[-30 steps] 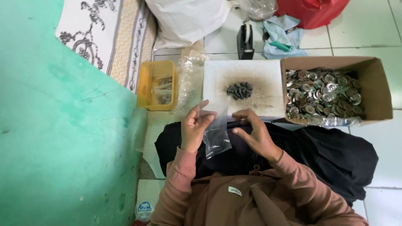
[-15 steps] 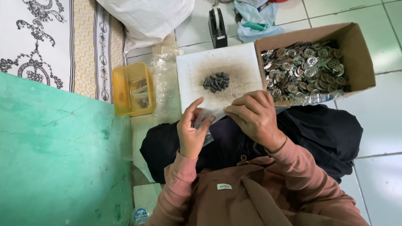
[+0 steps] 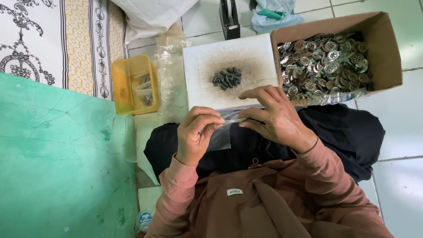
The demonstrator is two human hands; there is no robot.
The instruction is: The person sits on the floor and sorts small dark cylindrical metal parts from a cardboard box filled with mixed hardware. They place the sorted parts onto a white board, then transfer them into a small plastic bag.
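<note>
Currently, left hand (image 3: 196, 134) and right hand (image 3: 275, 115) are each pinching, with closed grip, one edge of a small clear plastic bag (image 3: 222, 132) over the lap. Beyond them are lying: white board (image 3: 207, 88) bearing dark small parts (image 3: 227, 77); cardboard box (image 3: 387, 53) holding metal discs (image 3: 326, 59); yellow container (image 3: 123, 81).

A small clear plastic bag (image 3: 222, 132) is pinched between the fingertips of the left hand (image 3: 196, 134) and the right hand (image 3: 275, 117), hanging below them. Just beyond the right fingers, up and to the right, an open brown cardboard box (image 3: 387, 53) holds silvery round metal parts. Left of the left fingers stands a yellow translucent plastic tub (image 3: 128, 83), with a crumpled clear plastic wrapper (image 3: 172, 75) beside it.
</note>
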